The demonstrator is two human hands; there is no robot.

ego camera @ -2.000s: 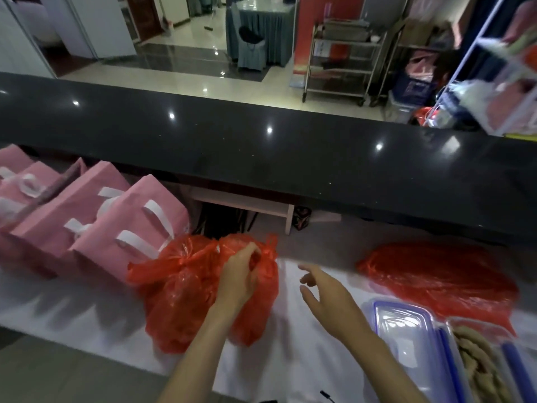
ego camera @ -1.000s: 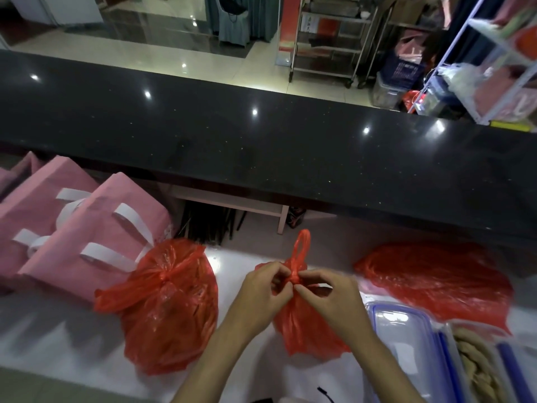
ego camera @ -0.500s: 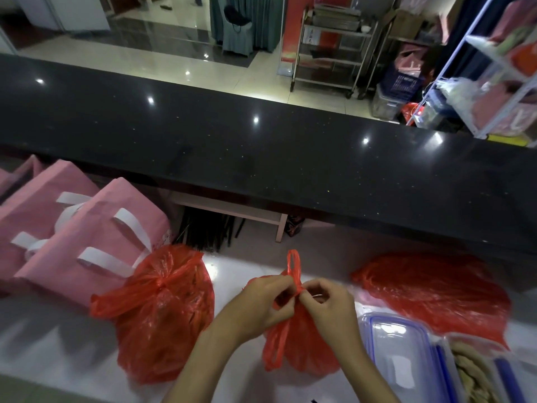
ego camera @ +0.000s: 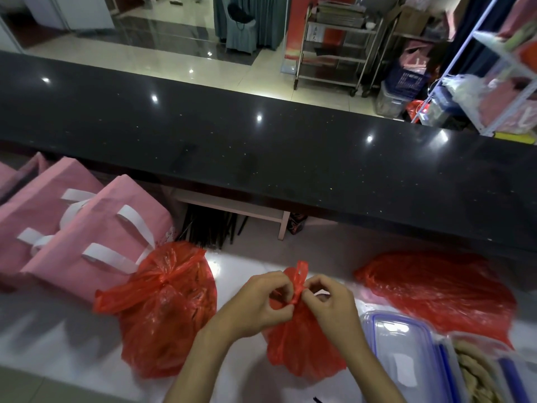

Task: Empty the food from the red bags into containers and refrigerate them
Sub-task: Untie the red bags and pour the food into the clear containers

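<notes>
A small red plastic bag (ego camera: 302, 347) stands on the white counter in front of me, tied at the top. My left hand (ego camera: 258, 303) and my right hand (ego camera: 331, 303) both pinch its knot (ego camera: 297, 289) from either side. A bigger knotted red bag (ego camera: 165, 312) sits to the left. A flattened red bag (ego camera: 436, 289) lies at the right. A clear container lid with blue rim (ego camera: 406, 353) lies beside an open container (ego camera: 476, 373) holding brownish food at the bottom right.
Pink fabric bags with white handles (ego camera: 72, 237) stand at the left on the white counter (ego camera: 52, 344). A raised black counter (ego camera: 261, 152) runs across behind. Beyond it are a metal trolley (ego camera: 334, 45) and shelving (ego camera: 494, 82).
The small bag was drawn apart from the big one to the centre. Both hands closed on its knot and keep working it; a handle loop that stood up has dropped lower.
</notes>
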